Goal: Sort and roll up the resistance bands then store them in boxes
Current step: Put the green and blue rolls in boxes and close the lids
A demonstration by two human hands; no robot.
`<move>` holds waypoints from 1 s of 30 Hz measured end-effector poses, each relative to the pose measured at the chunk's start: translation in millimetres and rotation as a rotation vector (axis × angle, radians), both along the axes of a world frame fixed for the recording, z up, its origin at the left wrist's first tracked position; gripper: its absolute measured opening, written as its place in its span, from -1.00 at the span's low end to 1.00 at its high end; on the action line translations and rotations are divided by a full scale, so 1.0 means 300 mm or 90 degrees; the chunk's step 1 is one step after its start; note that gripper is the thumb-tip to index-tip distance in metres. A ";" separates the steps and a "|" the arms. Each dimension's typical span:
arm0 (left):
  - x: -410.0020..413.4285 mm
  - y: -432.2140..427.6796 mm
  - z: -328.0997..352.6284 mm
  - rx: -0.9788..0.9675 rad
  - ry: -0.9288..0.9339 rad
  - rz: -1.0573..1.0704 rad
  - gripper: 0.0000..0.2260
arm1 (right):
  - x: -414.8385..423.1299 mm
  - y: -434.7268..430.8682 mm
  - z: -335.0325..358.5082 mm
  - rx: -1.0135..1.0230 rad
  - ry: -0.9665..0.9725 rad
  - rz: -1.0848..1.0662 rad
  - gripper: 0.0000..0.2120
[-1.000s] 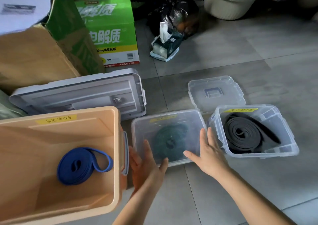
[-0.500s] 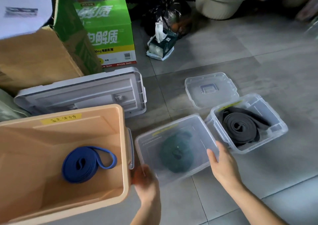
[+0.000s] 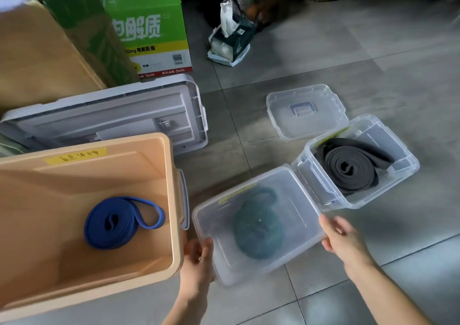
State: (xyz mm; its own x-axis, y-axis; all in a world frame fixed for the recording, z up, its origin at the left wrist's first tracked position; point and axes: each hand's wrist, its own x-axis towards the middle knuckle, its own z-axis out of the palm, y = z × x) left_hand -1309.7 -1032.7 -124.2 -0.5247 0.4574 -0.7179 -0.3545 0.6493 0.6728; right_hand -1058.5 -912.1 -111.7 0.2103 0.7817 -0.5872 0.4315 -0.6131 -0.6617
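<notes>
Left of the lidded box: peach bin (image 3: 171, 200), open. The blue band (image 3: 119, 222) is coiled on its bottom, tail loop sprung out. Soft rubber, likely to unroll if let go.

Left hand (image 3: 196, 257) grips the lidded box (image 3: 298, 207) at its near-left corner, thumb over the lid.

The box is at floor level; resting or lifted, cannot tell. Thin clear plastic: probably light, smooth, somewhat flexible. Best held at two opposite edges, under the rim. Inside, the rolled green band (image 3: 258, 227) is hazy through the lid.

Right hand (image 3: 341, 237) grasps the box's right edge.

Just beside its far-right corner: open box (image 3: 408, 170), with the black band (image 3: 348, 170) inside, a thick wide strap in a tight coil.
</notes>
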 end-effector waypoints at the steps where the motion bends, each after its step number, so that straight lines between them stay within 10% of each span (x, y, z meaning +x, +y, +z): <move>1: -0.007 -0.023 -0.003 -0.010 0.005 -0.031 -0.82 | 0.032 -0.024 0.000 -0.026 -0.015 0.029 -0.68; 8: -0.013 0.011 -0.014 -0.002 0.078 -0.056 -0.42 | 0.010 0.048 0.010 0.005 -0.098 0.189 -0.42; 21: -0.014 0.068 -0.030 0.011 0.206 -0.061 -0.64 | 0.013 0.027 -0.029 0.080 -0.227 0.283 -0.34; 30: -0.015 0.176 -0.046 -0.007 0.383 -0.056 -0.58 | -0.086 0.141 -0.089 -0.001 -0.109 0.056 -0.43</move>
